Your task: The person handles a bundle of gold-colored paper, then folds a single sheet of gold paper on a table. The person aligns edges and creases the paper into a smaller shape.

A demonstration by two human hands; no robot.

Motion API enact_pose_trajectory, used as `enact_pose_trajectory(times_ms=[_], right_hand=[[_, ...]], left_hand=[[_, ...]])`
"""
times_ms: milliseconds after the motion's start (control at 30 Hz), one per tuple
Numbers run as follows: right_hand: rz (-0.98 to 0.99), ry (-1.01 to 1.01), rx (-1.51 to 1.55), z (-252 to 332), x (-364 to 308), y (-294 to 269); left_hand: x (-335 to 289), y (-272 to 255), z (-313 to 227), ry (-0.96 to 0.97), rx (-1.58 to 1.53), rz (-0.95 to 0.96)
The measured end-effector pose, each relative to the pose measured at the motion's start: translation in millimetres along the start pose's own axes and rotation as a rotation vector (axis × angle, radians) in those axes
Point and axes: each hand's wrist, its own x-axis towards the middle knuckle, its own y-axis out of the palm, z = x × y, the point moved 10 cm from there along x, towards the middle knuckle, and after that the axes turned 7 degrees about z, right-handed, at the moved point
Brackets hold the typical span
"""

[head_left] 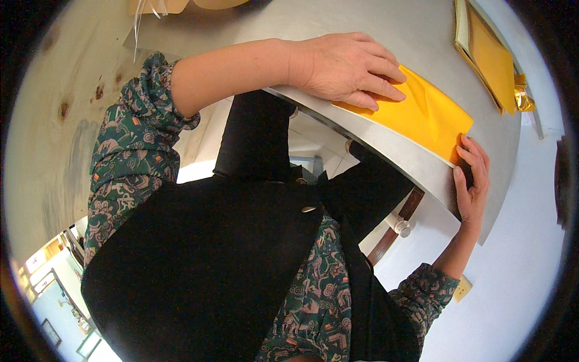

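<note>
Person sat at a grey table [386, 21], in a black apron [205, 265] and patterned sleeves [136, 133]. From where I stood, both hands were on the near edge. A yellow sheet [431, 114] lay there, along that edge, its surface creased and slightly raised in the middle, its right end reaching the right hand.

Left hand [350, 69]: palm down over the sheet's left end, fingers stretched and a little spread, tips resting on the yellow; it gripped nothing that I could see. Forearm crossed the table's near side, sleeve pushed up.

Right hand [474, 178]: at the sheet's right corner, fingers bent, thumb apart from them and lower, by the table edge. Fingertips met the corner; whether they pinched it I could not tell.

Beyond, near the far right edge, lay a yellow stack [487, 63], with a crumpled gold wrapper [523, 95] just beside it. Toward the far left, brown paper [161, 6] and white strips [137, 30], partly cut off from view.
</note>
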Motion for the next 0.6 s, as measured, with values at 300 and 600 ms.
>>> enact_pose_trajectory(times_ms=[300, 600], right_hand=[[-0.009, -0.026, -0.009, 5.6, 0.5, -3.0], [-0.024, -0.047, 0.022, 3.6, -0.5, -1.8]], left_hand=[[-0.3, -14.7, -5.8, 0.041, 0.053, -0.039], [-25.0, -22.1, -19.3, -0.001, -0.202, 0.095]])
